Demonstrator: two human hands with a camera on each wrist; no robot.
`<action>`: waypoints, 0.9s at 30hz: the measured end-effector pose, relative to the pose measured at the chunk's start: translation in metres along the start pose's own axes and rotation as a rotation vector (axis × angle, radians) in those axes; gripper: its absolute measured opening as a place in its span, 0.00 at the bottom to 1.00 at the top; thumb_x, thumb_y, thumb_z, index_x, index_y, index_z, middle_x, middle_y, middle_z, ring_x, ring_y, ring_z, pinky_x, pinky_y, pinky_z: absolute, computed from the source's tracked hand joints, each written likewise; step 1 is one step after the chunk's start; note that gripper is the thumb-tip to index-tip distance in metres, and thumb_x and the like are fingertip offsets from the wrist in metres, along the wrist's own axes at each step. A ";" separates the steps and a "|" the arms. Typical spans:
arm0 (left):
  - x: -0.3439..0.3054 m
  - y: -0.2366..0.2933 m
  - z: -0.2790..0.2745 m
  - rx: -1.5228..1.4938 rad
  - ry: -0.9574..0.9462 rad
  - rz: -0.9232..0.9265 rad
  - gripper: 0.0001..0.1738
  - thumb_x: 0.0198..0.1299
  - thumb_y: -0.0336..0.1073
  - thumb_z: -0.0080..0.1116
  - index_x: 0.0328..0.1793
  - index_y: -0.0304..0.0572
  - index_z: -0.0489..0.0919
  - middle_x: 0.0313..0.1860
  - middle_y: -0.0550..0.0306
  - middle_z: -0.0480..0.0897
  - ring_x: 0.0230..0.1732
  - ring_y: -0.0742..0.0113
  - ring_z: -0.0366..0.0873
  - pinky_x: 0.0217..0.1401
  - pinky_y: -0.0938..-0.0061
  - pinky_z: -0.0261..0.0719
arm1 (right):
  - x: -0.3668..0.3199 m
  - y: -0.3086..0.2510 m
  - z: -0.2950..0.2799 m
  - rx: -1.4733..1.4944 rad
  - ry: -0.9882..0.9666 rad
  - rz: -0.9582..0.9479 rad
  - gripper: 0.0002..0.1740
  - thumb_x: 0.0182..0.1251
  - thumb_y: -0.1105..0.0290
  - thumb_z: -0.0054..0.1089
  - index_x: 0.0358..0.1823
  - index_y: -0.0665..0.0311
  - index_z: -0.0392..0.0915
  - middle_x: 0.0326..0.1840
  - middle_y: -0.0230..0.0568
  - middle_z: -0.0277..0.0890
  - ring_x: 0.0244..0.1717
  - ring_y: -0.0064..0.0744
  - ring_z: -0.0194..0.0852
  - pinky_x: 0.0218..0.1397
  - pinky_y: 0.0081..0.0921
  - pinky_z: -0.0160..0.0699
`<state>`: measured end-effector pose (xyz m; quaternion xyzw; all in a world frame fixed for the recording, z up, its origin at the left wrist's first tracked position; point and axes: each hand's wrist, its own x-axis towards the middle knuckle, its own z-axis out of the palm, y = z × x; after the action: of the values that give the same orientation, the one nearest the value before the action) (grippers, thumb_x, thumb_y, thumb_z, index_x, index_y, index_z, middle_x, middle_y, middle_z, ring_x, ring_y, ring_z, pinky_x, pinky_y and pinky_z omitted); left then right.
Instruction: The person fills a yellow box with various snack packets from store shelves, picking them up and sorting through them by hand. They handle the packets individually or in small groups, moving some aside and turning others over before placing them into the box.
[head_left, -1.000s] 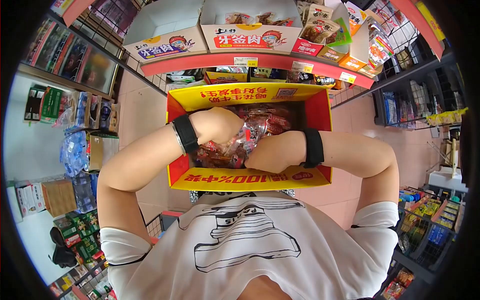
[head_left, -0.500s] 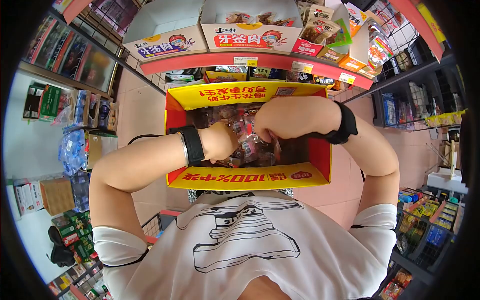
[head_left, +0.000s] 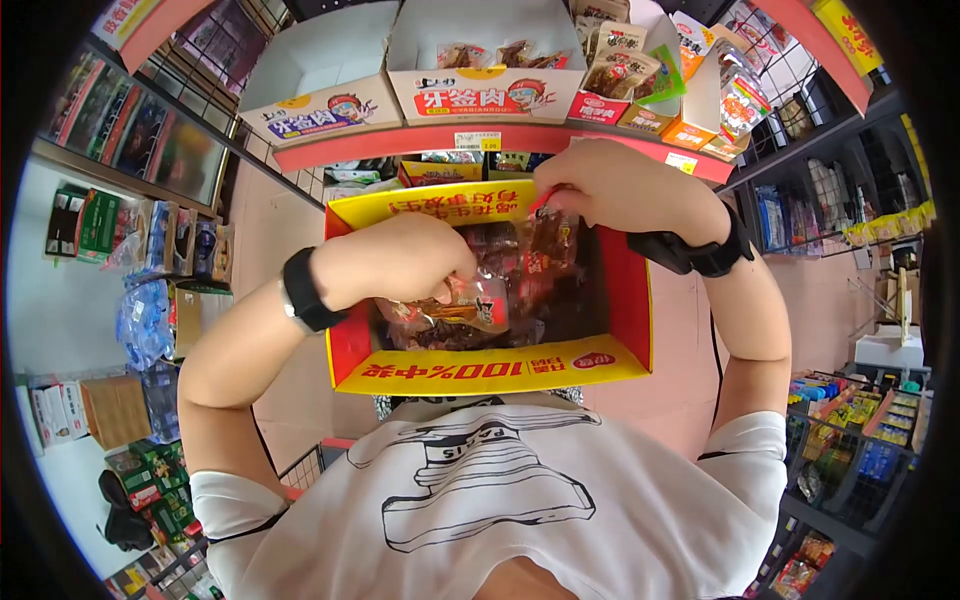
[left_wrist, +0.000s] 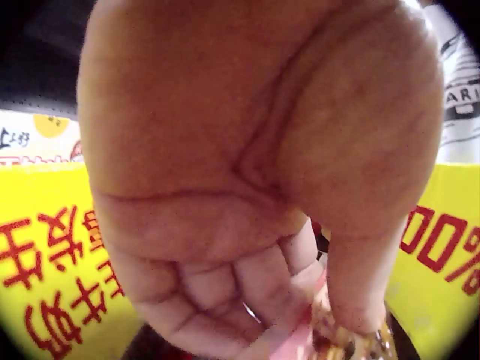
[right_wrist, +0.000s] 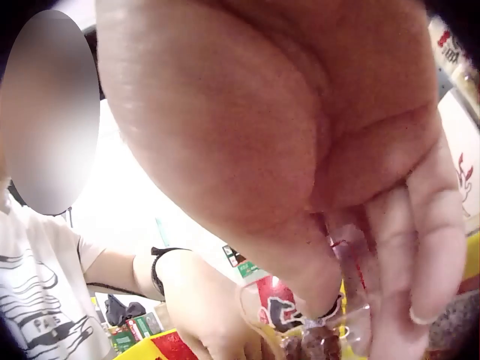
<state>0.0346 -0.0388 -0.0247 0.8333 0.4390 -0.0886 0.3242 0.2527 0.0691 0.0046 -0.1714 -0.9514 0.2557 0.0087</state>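
Note:
Small clear packets of brown snack lie in a yellow and red carton (head_left: pixel 640 310) in front of the person. The left hand (head_left: pixel 395 262), over the carton's left half, pinches a snack packet (head_left: pixel 478 305) between thumb and fingers. In the left wrist view a bit of that packet (left_wrist: pixel 349 341) shows under the thumb. Higher, by the carton's far right flap, the right hand (head_left: pixel 635 195) pinches another snack packet (head_left: pixel 548 245) by its top, and it hangs over the contents. The right wrist view shows this packet's red and clear wrapper (right_wrist: pixel 281 300) beneath the thumb.
Beyond the carton, a red-edged shelf (head_left: pixel 370 146) carries white display boxes (head_left: pixel 330 112), one with a few packets (head_left: pixel 465 56) inside. More snack boxes (head_left: pixel 690 130) stand at its right end. Stocked racks (head_left: pixel 850 420) line the right side; water bottles (head_left: pixel 145 315) stand left.
The right hand has come up out of the carton with a packet, toward the far flap. The left hand has risen slightly and now shows a packet in its fingers. The view has shifted a little.

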 end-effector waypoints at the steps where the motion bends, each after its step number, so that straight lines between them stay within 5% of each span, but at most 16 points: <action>1: -0.006 -0.001 -0.009 -0.091 0.050 0.040 0.10 0.44 0.29 0.63 0.36 0.41 0.80 0.29 0.51 0.81 0.35 0.53 0.80 0.37 0.65 0.74 | -0.003 -0.003 -0.007 0.093 0.006 0.097 0.06 0.60 0.76 0.55 0.39 0.66 0.76 0.35 0.40 0.76 0.30 0.30 0.78 0.31 0.25 0.76; 4: -0.026 -0.002 -0.038 -0.305 0.244 0.108 0.08 0.48 0.30 0.63 0.36 0.40 0.78 0.30 0.52 0.81 0.34 0.61 0.80 0.39 0.71 0.75 | -0.011 0.007 -0.021 0.168 0.165 0.004 0.07 0.62 0.76 0.54 0.40 0.70 0.75 0.31 0.39 0.76 0.24 0.23 0.77 0.24 0.19 0.73; 6: -0.038 -0.013 -0.042 -0.585 0.474 0.092 0.10 0.57 0.32 0.61 0.44 0.38 0.77 0.33 0.61 0.81 0.35 0.72 0.78 0.41 0.78 0.75 | -0.019 0.002 -0.031 0.273 0.290 0.129 0.07 0.61 0.74 0.54 0.39 0.68 0.76 0.27 0.40 0.77 0.24 0.30 0.76 0.27 0.23 0.72; 8: -0.047 -0.022 -0.056 -0.904 0.634 0.050 0.11 0.59 0.33 0.59 0.46 0.37 0.76 0.34 0.63 0.80 0.36 0.77 0.77 0.41 0.82 0.75 | -0.020 0.004 -0.039 0.531 0.614 0.167 0.06 0.65 0.74 0.52 0.39 0.67 0.76 0.26 0.35 0.77 0.20 0.19 0.74 0.22 0.17 0.69; 11: -0.046 -0.036 -0.076 -1.013 0.983 -0.037 0.11 0.62 0.37 0.56 0.47 0.40 0.77 0.35 0.64 0.81 0.34 0.80 0.77 0.36 0.82 0.77 | -0.016 0.020 -0.051 0.669 0.798 0.127 0.07 0.67 0.74 0.50 0.42 0.69 0.74 0.26 0.33 0.76 0.22 0.18 0.75 0.22 0.12 0.69; 15: -0.028 -0.063 -0.099 -1.212 1.096 0.012 0.12 0.63 0.41 0.54 0.48 0.44 0.77 0.39 0.65 0.81 0.37 0.78 0.78 0.43 0.81 0.75 | 0.006 0.035 -0.057 0.756 1.012 0.068 0.07 0.67 0.76 0.46 0.44 0.72 0.68 0.31 0.39 0.75 0.25 0.25 0.79 0.22 0.13 0.73; 20: 0.017 -0.081 -0.129 -1.116 1.227 -0.159 0.13 0.61 0.40 0.58 0.49 0.43 0.77 0.38 0.63 0.81 0.35 0.76 0.77 0.40 0.78 0.77 | 0.038 0.045 -0.051 0.784 1.124 0.105 0.07 0.63 0.82 0.42 0.42 0.72 0.63 0.33 0.44 0.73 0.25 0.31 0.81 0.21 0.18 0.76; 24: 0.042 -0.081 -0.149 -1.126 1.322 -0.155 0.15 0.60 0.40 0.58 0.49 0.41 0.77 0.39 0.60 0.80 0.35 0.74 0.76 0.39 0.77 0.78 | 0.056 0.050 -0.042 0.501 1.178 0.144 0.08 0.61 0.81 0.46 0.42 0.71 0.65 0.29 0.45 0.74 0.25 0.32 0.81 0.23 0.23 0.75; 25: 0.051 -0.096 -0.153 -1.120 1.327 -0.143 0.15 0.60 0.40 0.58 0.49 0.41 0.77 0.39 0.60 0.80 0.35 0.74 0.76 0.39 0.77 0.78 | 0.058 0.054 -0.041 0.388 1.166 0.166 0.05 0.64 0.81 0.43 0.40 0.71 0.64 0.29 0.42 0.74 0.25 0.26 0.80 0.23 0.18 0.76; 27: 0.067 -0.131 -0.160 -0.711 1.381 -0.208 0.15 0.60 0.40 0.57 0.49 0.40 0.78 0.35 0.61 0.79 0.31 0.75 0.75 0.35 0.77 0.76 | 0.063 0.066 -0.036 0.310 1.167 0.172 0.05 0.63 0.81 0.44 0.40 0.71 0.64 0.27 0.41 0.74 0.25 0.26 0.80 0.23 0.19 0.76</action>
<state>-0.0504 0.1586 0.0099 0.5003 0.6191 0.5658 0.2151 0.2180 0.1610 -0.0006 -0.3563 -0.7240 0.2550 0.5328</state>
